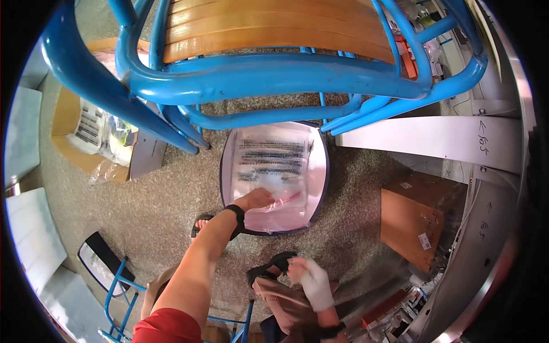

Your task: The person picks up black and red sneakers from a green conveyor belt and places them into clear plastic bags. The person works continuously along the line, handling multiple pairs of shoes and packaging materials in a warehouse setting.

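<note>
A clear plastic bag (271, 157) with dark printed lines lies on a pale, rounded seat-like panel (318, 197) that has a dark rim. My left hand (254, 199) is closed at the bag's near edge, fingers curled in on the plastic. Right beside those fingers runs a pinkish-red strip (286, 200) along the bag. Lower and to the right, my right hand (311, 280), wearing a white covering, hangs above my lap apart from the bag. Motion smears its fingers, so their pose is unclear.
A blue tubular chair (274, 80) with a wooden-slat seat stands just beyond the panel. An open cardboard box (74, 123) holding plastic-wrapped items is at left. At right are a closed brown carton (409, 220) and a long white panel (423, 134).
</note>
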The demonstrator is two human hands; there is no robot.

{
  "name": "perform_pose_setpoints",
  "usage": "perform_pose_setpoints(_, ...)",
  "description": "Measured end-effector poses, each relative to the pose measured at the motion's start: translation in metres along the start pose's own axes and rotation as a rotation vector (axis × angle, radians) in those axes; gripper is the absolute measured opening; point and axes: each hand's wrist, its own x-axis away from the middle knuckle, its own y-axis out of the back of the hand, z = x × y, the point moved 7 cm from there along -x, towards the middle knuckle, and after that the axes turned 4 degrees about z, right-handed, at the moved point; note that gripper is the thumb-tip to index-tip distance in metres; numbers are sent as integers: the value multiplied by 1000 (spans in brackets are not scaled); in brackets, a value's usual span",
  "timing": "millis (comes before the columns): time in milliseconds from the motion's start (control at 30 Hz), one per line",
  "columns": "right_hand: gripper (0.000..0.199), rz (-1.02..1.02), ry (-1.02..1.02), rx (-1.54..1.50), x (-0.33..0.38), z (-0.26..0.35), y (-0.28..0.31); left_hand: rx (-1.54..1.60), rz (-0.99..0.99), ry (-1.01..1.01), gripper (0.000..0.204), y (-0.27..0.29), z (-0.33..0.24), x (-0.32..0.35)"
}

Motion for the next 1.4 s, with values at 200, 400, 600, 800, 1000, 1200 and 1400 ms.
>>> perform_pose_setpoints(200,33,-108,79,-281,-120,-30,-30,170,-17,-52,33,37,-43,37)
perform_pose_setpoints(400,24,-419,431,283,-75,43,-59,647,62,-158,39,10,-157,146)
perform_pose_setpoints(600,32,-313,391,497,106,172,-102,391,-163,68,23,33,-291,337)
perform_pose_setpoints(800,54,-256,645,604,308,278,-148,815,-377,96,20,22,-380,511)
perform_pose_setpoints(1000,43,-58,606,63,444,362,-127,678,-660,-169,26,64,-497,634)
perform_pose_setpoints(1200,37,-101,899,-62,516,432,-68,501,-247,-318,34,-2,-698,661)
perform_pose_setpoints(1400,9,-659,1074,-83,598,393,144,423,-216,-599,31,-51,-823,641)
